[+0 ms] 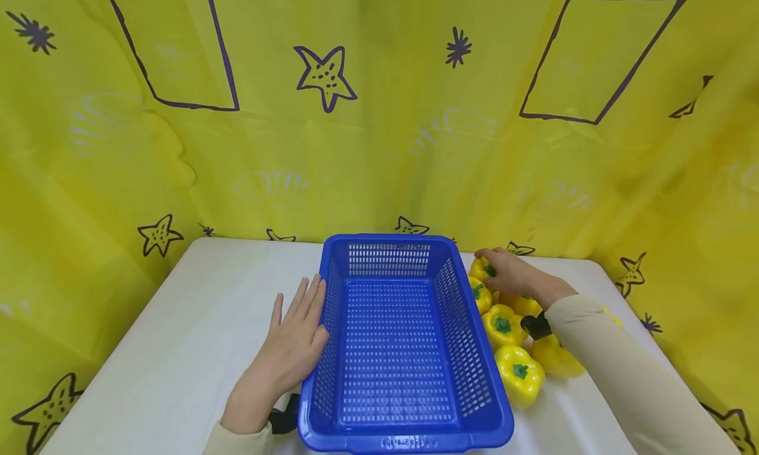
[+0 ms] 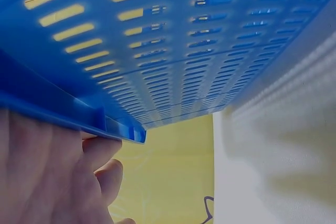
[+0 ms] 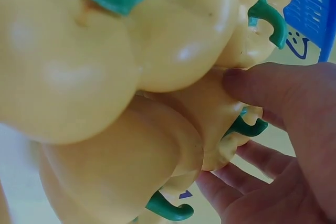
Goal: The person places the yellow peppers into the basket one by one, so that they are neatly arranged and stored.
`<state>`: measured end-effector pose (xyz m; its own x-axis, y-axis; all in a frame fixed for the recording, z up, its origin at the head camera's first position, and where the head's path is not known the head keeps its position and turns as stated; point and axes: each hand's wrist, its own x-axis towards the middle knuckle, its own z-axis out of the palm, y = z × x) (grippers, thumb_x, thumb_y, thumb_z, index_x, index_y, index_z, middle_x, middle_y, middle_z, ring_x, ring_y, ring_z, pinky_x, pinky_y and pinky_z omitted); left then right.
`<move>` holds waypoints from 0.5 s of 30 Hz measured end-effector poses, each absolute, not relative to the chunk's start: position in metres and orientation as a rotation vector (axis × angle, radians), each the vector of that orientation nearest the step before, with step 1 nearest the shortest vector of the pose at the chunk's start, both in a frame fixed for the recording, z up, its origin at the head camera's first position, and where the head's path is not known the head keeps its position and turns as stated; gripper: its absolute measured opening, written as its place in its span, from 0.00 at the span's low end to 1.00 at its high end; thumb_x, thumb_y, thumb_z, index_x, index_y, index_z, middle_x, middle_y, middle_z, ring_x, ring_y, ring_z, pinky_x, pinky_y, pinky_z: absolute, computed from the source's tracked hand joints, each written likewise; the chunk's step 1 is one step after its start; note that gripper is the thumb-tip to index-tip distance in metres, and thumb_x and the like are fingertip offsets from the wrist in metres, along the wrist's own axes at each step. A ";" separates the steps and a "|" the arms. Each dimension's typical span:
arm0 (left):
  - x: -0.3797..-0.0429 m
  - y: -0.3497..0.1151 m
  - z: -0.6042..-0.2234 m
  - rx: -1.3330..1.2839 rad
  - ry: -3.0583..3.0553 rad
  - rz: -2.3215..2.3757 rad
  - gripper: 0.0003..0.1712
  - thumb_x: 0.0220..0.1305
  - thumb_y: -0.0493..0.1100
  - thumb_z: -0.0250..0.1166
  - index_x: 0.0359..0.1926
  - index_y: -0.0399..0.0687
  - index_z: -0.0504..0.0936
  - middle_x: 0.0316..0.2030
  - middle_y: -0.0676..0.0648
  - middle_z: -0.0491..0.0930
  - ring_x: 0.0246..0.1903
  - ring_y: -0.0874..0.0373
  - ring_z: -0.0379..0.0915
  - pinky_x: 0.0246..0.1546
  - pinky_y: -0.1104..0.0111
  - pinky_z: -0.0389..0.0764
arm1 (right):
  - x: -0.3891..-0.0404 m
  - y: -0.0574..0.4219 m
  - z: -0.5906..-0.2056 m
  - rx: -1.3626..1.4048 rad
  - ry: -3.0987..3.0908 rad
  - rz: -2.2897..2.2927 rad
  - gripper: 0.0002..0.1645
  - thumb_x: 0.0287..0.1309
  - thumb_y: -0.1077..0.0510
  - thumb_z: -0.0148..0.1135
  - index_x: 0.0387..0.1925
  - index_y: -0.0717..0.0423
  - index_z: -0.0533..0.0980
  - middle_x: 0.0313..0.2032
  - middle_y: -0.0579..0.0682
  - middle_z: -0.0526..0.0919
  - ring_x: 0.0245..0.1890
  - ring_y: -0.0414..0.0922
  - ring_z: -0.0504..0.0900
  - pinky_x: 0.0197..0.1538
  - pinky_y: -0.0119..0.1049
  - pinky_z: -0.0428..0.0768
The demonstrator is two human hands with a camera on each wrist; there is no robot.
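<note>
A blue mesh basket (image 1: 403, 441) stands in the middle of the white table, with nothing inside. My left hand (image 1: 292, 349) lies along its left rim with the fingers extended; in the left wrist view the fingers (image 2: 102, 153) show just beneath the rim's edge. To the right of the basket, my right hand (image 1: 517, 274) holds the farthest yellow bell pepper (image 1: 479, 268) between thumb and fingers. The right wrist view shows the thumb on one side of this pepper (image 3: 212, 100) and fingers on the other, with part of it hidden behind nearer peppers.
Several more yellow bell peppers (image 1: 519, 376) with green stems are heaped against the basket's right side, partly under the right forearm. Bare white tabletop (image 1: 196, 349) lies left of the basket. A yellow curtain (image 1: 379, 165) with dark drawings hangs around the table's back and sides.
</note>
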<state>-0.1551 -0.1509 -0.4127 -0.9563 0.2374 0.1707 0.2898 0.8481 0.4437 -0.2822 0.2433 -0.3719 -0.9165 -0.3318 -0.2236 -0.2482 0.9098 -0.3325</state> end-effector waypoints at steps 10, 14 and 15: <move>-0.157 -0.149 -0.413 -0.401 -2.926 -0.770 0.41 0.67 0.43 0.46 0.78 0.42 0.45 0.79 0.46 0.42 0.79 0.45 0.32 0.73 0.38 0.31 | -0.282 0.244 -0.373 -0.534 2.841 -0.395 0.27 0.64 0.63 0.58 0.64 0.63 0.70 0.62 0.74 0.68 0.61 0.69 0.69 0.62 0.65 0.71; -0.157 -0.148 -0.413 -0.399 -2.926 -0.781 0.41 0.67 0.42 0.46 0.78 0.42 0.45 0.79 0.46 0.42 0.79 0.44 0.33 0.73 0.37 0.31 | -0.281 0.246 -0.371 -0.556 2.885 -0.373 0.27 0.62 0.62 0.60 0.63 0.63 0.72 0.59 0.73 0.71 0.56 0.66 0.73 0.59 0.63 0.75; -0.157 -0.148 -0.413 -0.399 -2.927 -0.780 0.41 0.67 0.43 0.46 0.78 0.42 0.45 0.79 0.45 0.42 0.79 0.45 0.33 0.73 0.37 0.31 | -0.281 0.246 -0.371 -0.563 2.894 -0.369 0.27 0.62 0.62 0.60 0.62 0.62 0.72 0.59 0.73 0.71 0.55 0.65 0.74 0.58 0.62 0.76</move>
